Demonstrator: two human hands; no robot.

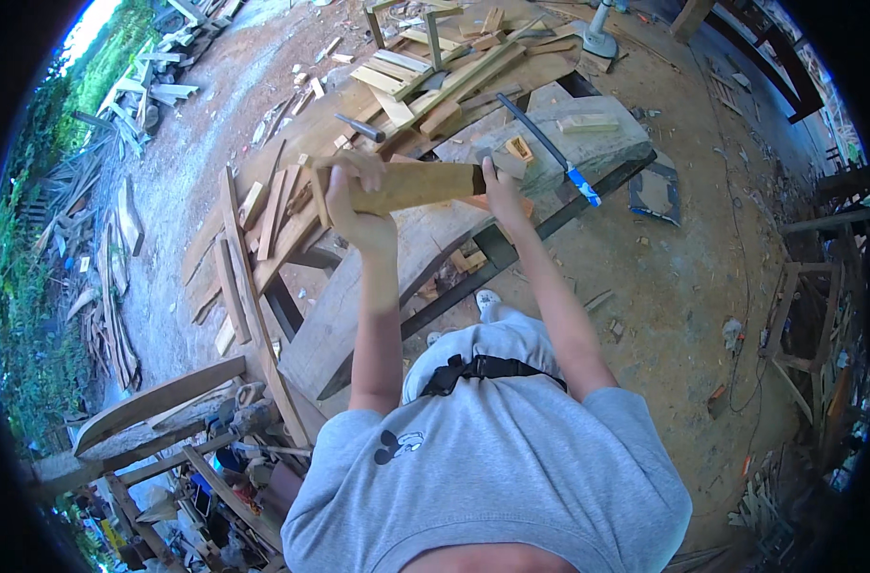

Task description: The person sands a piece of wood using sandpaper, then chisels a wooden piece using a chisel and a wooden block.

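My left hand (354, 205) grips the left end of a short, yellowish wooden board (421, 187), where a narrow upright piece of wood sits. My right hand (502, 191) is closed at the board's darker right end, thumb up, beside a small greyish piece whose nature I cannot make out. The board is held over a thick, weathered slab (607, 134). On that slab lie a long dark bar with blue wrapping (580, 186), a pale wood block (588, 123) and a small wooden piece with an opening (519, 148). A dark-headed tool (359, 127) lies behind my left hand.
Planks and offcuts (392, 86) cover the back and left of the work surface. A round metal pedestal (599, 43) stands at the back right. Scrap timber (129, 220) lines the left. Wooden frames (803, 339) stand at the right. A cluttered wooden rack (196, 449) is at lower left.
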